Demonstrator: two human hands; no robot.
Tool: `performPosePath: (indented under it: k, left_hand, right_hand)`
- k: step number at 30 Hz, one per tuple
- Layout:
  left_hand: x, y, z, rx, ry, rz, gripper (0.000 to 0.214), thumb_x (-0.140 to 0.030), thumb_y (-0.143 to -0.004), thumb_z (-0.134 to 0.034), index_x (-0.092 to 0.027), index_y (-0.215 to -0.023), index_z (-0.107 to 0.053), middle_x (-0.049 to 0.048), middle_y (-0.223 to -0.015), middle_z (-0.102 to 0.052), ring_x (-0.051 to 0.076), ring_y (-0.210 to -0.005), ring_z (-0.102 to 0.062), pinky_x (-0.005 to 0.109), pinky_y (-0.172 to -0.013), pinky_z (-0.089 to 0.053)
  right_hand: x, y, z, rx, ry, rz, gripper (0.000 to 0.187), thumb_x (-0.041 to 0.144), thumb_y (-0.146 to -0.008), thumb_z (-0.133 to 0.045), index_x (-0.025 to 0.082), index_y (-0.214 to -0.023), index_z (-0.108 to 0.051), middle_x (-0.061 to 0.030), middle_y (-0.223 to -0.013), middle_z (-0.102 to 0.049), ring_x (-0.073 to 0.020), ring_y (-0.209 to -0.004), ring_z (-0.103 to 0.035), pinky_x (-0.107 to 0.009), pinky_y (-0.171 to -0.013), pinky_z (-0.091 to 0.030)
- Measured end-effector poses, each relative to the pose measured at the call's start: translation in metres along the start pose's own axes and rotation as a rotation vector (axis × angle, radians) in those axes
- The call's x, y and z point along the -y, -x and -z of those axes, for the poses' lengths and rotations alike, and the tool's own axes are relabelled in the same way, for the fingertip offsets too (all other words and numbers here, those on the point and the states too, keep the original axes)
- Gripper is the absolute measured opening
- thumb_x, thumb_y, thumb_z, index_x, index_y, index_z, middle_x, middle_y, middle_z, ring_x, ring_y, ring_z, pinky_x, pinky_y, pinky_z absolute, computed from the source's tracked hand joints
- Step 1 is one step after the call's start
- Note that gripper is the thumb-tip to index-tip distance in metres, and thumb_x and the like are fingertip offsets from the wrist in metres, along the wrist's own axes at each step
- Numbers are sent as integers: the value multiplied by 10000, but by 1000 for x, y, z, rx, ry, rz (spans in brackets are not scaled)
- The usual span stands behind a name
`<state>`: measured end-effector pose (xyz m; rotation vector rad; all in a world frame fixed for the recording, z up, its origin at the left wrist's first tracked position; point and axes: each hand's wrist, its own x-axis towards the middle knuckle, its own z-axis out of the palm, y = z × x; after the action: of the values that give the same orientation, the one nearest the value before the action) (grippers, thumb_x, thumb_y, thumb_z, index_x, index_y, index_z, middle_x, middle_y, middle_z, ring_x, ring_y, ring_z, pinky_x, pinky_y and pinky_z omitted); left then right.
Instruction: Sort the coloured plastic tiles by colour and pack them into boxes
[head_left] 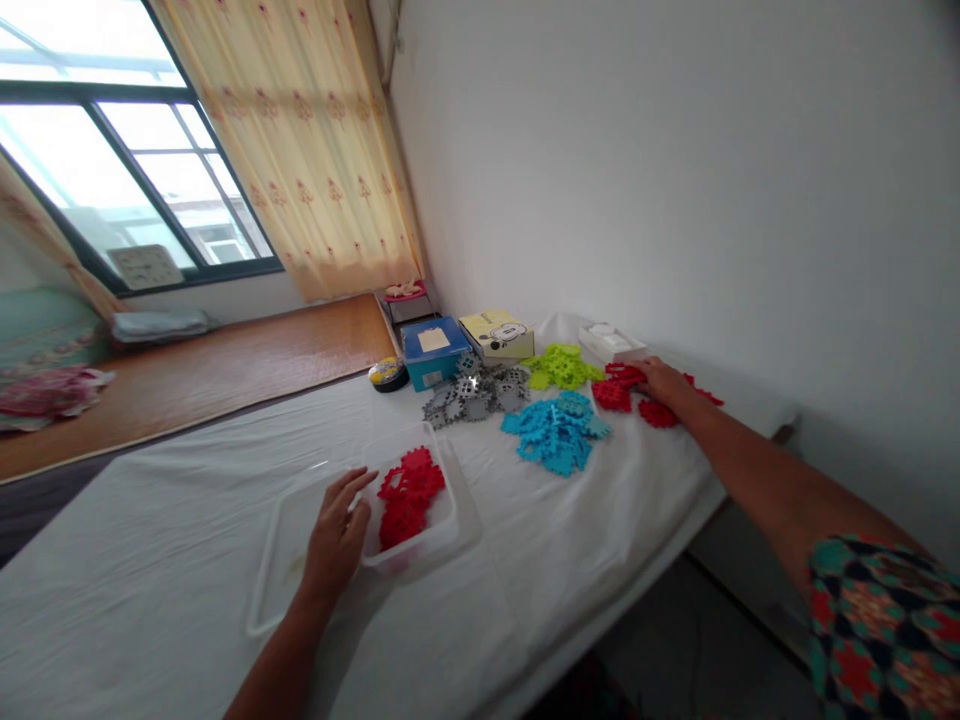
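Left hand rested w/ fingers loosely spread on the near rim of a clear plastic container, thumb side against its wall, not pinching anything. Inside the container lay a heap of red flat interlocking plastic pieces, just right of the left fingertips, touching or nearly so; can't tell which. Container sat on, or right beside, a clear flat plastic lid under the left hand, all on a white cloth-covered table.

Right hand was stretched far fwd to the back right of the table, palm down over a loose pile of red flat plastic pieces near the wall. Fingers lay on the pile, lightly curled; whether they pinched a piece, can't tell. That pile was well apart from the container & the left hand.

Btwn the two hands, towards the back: a pile of blue flat plastic pieces, a pile of grey ones left of it, & a pile of lime-green ones behind. Further back stood a blue cardboard box, a pale yellow box, a white flat box just behind the right hand, & a round yellow-and-black tin at the table's far left edge.
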<state>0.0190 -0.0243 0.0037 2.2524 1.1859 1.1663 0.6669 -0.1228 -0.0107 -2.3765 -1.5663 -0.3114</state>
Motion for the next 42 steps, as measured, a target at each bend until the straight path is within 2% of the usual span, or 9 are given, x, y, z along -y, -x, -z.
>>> performPosePath:
  k: [11, 17, 20, 24, 28, 32, 34, 37, 42]
  left_hand:
    - [-2, 0, 0, 9, 19, 12, 387, -382, -855, -442, -211, -1130, -655, 105, -1287, -552, 255, -1223, -515, 343, -834, -546]
    - [-2, -1, -1, 12, 49, 18, 381, -351, -854, -441, -207, -1138, -650, 110, -1283, -540, 253, -1224, -508, 343, -836, -541]
    - [-6, 1, -1, 11, 55, 32, 369, -302, -847, -435, -211, -1134, -649, 104, -1274, -541, 244, -1214, -513, 343, -834, -541]
    - [-15, 3, -1, 6, 66, 40, 371, -221, -832, -431, -196, -1132, -648, 110, -1263, -547, 235, -1200, -517, 340, -833, -541]
    - [-18, 5, -2, -10, 89, 52, 381, -180, -832, -436, -196, -1163, -624, 115, -1261, -534, 230, -1176, -522, 321, -791, -548]
    - [-17, 7, -4, -20, 126, 62, 459, -170, -832, -449, -166, -1286, -521, 141, -1266, -510, 210, -1082, -547, 309, -753, -553]
    - [-16, 8, -6, -37, 151, 58, 522, -169, -832, -459, -163, -1353, -445, 152, -1278, -496, 203, -1053, -549, 314, -747, -556]
    - [-16, 8, -6, -48, 172, 42, 579, -156, -829, -463, -202, -1402, -392, 145, -1317, -468, 201, -1072, -543, 324, -771, -558]
    - [-18, 6, -4, -10, 123, 9, 480, -139, -832, -426, -211, -1292, -543, 121, -1312, -490, 222, -1196, -493, 347, -866, -539]
  right_hand:
    - [3, 2, 16, -185, -127, -79, 487, 221, -800, -544, 248, -1284, -592, -91, -1237, -546, -253, -1045, -586, -347, -886, -496]
    - [25, -7, 49, -286, -189, -27, 522, 212, -772, -537, 215, -1292, -570, -111, -1261, -540, -280, -1144, -541, -410, -958, -472]
    - [70, -17, 71, -326, -355, 112, 523, 229, -748, -580, 193, -1270, -589, -130, -1267, -561, -318, -1196, -514, -462, -1024, -419]
    - [181, -13, 89, -260, -762, 307, 542, 351, -764, -649, 244, -1288, -562, -79, -1241, -616, -295, -1114, -583, -473, -955, -479]
    - [316, 34, 90, 196, -1502, 340, 601, 412, -734, -733, 322, -1291, -526, -26, -1160, -671, -239, -877, -671, -469, -775, -568]
    - [403, 82, 74, 580, -1723, 310, 501, 439, -701, -768, 310, -1156, -602, -6, -1059, -701, -219, -847, -676, -462, -792, -572]
    - [417, 92, 66, 653, -1617, 333, 502, 460, -710, -755, 293, -1159, -606, -18, -1077, -700, -231, -927, -669, -454, -831, -558]
    - [412, 92, 65, 582, -1321, 455, 586, 423, -693, -766, 308, -1238, -585, -48, -1248, -632, -266, -1068, -630, -436, -840, -546]
    - [379, 88, 88, 410, -970, 640, 496, 369, -799, -647, 336, -1289, -578, -31, -1101, -689, -204, -730, -692, -418, -741, -562]
